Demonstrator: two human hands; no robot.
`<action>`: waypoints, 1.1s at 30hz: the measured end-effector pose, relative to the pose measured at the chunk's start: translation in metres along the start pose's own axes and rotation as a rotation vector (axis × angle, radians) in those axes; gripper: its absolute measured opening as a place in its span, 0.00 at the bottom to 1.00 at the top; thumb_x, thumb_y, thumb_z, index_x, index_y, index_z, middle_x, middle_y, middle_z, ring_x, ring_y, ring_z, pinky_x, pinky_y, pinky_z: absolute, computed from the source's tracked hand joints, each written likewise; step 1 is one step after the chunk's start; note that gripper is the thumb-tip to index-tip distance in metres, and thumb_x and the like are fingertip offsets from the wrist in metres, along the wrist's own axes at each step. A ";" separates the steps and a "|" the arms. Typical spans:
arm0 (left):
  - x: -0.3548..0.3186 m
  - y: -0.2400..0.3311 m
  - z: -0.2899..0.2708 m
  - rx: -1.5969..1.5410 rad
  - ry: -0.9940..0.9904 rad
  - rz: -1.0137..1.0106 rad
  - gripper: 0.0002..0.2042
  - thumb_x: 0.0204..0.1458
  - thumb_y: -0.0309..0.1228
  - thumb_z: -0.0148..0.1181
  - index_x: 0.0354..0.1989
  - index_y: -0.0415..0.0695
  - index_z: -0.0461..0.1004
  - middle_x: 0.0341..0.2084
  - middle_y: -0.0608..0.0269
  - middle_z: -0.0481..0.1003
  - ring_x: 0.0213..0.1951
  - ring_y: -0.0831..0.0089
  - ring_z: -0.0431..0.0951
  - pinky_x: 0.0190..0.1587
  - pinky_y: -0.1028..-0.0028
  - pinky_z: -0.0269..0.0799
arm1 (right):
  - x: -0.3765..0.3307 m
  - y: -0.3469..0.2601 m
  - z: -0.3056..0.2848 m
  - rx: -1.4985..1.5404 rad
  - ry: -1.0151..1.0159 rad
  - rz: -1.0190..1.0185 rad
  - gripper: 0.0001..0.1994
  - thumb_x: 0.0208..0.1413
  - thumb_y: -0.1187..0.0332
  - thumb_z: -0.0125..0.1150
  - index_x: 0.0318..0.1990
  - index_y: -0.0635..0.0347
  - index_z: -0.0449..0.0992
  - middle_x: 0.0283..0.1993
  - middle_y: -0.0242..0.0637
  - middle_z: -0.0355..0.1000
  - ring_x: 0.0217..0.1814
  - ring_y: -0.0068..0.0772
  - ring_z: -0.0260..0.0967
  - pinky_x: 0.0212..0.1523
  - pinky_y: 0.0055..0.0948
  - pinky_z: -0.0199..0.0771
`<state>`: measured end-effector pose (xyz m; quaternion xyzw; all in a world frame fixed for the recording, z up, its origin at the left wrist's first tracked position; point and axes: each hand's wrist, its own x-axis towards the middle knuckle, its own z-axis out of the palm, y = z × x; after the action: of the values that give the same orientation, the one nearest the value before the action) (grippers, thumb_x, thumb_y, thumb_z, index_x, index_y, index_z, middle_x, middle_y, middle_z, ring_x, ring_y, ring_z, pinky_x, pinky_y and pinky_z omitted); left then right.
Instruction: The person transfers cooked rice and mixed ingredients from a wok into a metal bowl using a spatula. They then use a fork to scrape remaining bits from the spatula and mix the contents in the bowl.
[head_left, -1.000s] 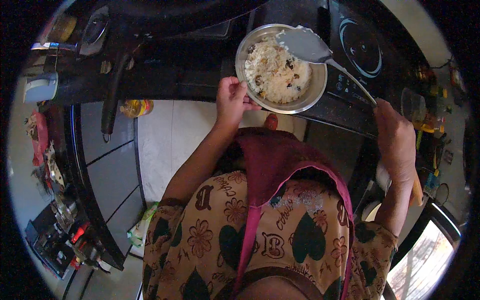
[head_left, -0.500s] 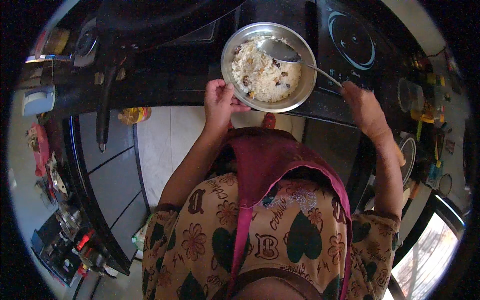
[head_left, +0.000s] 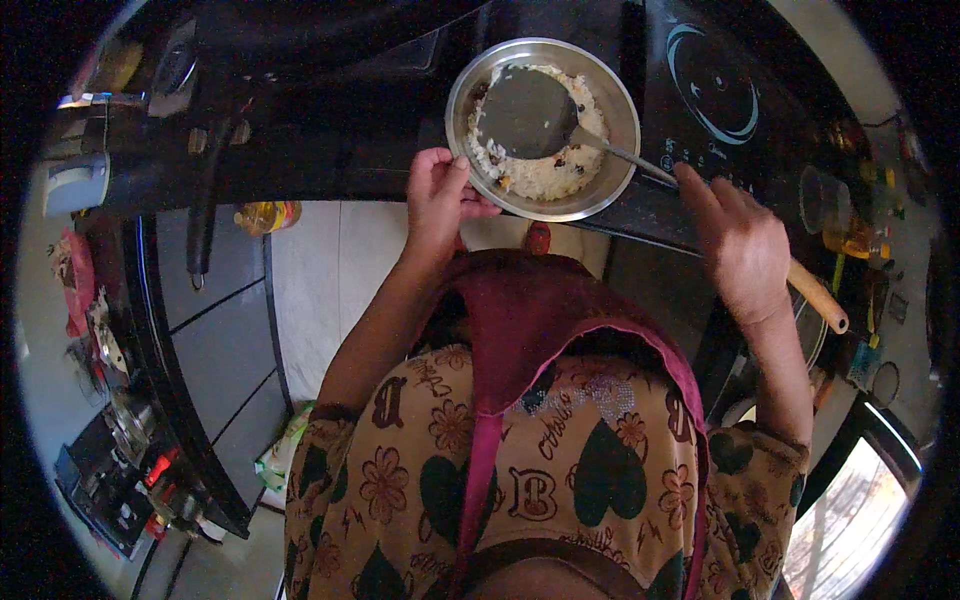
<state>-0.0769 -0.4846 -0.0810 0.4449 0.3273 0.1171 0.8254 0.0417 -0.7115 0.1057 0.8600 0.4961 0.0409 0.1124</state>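
A steel bowl (head_left: 618,178) sits at the counter's front edge, filled with white rice (head_left: 555,180) dotted with dark and yellowish bits. My left hand (head_left: 437,205) grips the bowl's near left rim, thumb on the lip and fingers outside. In my right hand (head_left: 745,250) is a metal ladle (head_left: 525,112) with a wooden handle end (head_left: 818,298) that juts out behind the hand. The ladle's broad round head lies over the rice and hides much of it. Whether the head presses into the rice or hovers just above it, I cannot tell.
Right of the bowl is a black glass cooktop (head_left: 712,85). A large dark pan with a long black handle (head_left: 203,215) occupies the far left. On the floor below stands a bottle of yellow oil (head_left: 268,217). A clear plastic tub (head_left: 822,198) is at the right.
The ladle's head has turned and moved left over the rice, now showing its broad face. My right hand has shifted slightly right and nearer. My left hand stays on the rim.
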 end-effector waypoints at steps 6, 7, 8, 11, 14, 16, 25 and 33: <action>0.004 -0.005 -0.002 0.088 -0.015 0.006 0.12 0.59 0.32 0.48 0.46 0.40 0.59 0.36 0.52 0.72 0.29 0.63 0.78 0.26 0.66 0.80 | -0.042 0.023 0.059 -0.080 0.082 0.007 0.27 0.45 0.71 0.52 0.58 0.51 0.65 0.28 0.31 0.64 0.29 0.32 0.67 0.27 0.31 0.71; 0.003 -0.003 0.000 0.071 -0.008 0.003 0.11 0.58 0.31 0.48 0.45 0.40 0.58 0.35 0.53 0.71 0.28 0.65 0.77 0.24 0.67 0.80 | -0.044 0.025 0.070 -0.061 0.078 0.022 0.28 0.45 0.71 0.52 0.58 0.51 0.65 0.29 0.31 0.64 0.29 0.32 0.67 0.27 0.31 0.71; 0.002 0.000 0.002 0.055 -0.001 -0.001 0.10 0.58 0.29 0.48 0.44 0.40 0.58 0.34 0.53 0.70 0.26 0.67 0.76 0.23 0.69 0.80 | -0.046 0.027 0.075 -0.043 0.073 0.037 0.28 0.45 0.71 0.52 0.59 0.50 0.65 0.29 0.31 0.64 0.29 0.32 0.67 0.27 0.31 0.71; 0.002 -0.001 -0.001 0.086 -0.011 0.007 0.11 0.58 0.31 0.48 0.45 0.40 0.58 0.35 0.53 0.71 0.27 0.65 0.77 0.24 0.68 0.80 | -0.052 0.026 0.076 0.134 0.152 0.174 0.19 0.48 0.73 0.56 0.51 0.55 0.71 0.29 0.34 0.68 0.29 0.37 0.69 0.29 0.33 0.72; 0.002 -0.001 -0.001 0.068 -0.015 -0.002 0.10 0.58 0.30 0.48 0.45 0.40 0.58 0.34 0.54 0.71 0.26 0.67 0.76 0.24 0.68 0.80 | -0.059 0.025 0.076 0.494 0.266 0.392 0.10 0.53 0.74 0.56 0.44 0.60 0.73 0.32 0.39 0.72 0.32 0.40 0.71 0.33 0.31 0.72; 0.004 -0.001 -0.001 0.060 -0.018 0.001 0.10 0.58 0.30 0.48 0.45 0.41 0.58 0.34 0.54 0.71 0.26 0.67 0.76 0.24 0.68 0.79 | -0.070 0.029 0.081 0.661 0.247 0.540 0.09 0.54 0.74 0.54 0.44 0.61 0.73 0.34 0.39 0.73 0.33 0.38 0.72 0.34 0.29 0.71; 0.012 0.004 0.003 0.184 0.022 0.010 0.13 0.58 0.36 0.49 0.47 0.43 0.61 0.37 0.57 0.72 0.33 0.66 0.77 0.29 0.67 0.78 | -0.092 -0.013 0.106 0.842 0.065 0.583 0.06 0.58 0.69 0.53 0.37 0.62 0.72 0.24 0.45 0.67 0.21 0.38 0.65 0.26 0.29 0.66; 0.013 0.002 0.003 0.176 0.013 0.006 0.13 0.58 0.36 0.49 0.47 0.43 0.61 0.38 0.56 0.72 0.32 0.66 0.77 0.26 0.67 0.78 | -0.078 -0.025 0.105 0.814 0.108 0.550 0.11 0.56 0.68 0.55 0.43 0.64 0.74 0.36 0.51 0.74 0.37 0.51 0.73 0.36 0.36 0.73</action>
<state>-0.0656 -0.4789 -0.0837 0.5160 0.3403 0.0931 0.7806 0.0010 -0.7827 0.0011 0.9297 0.2317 -0.0834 -0.2737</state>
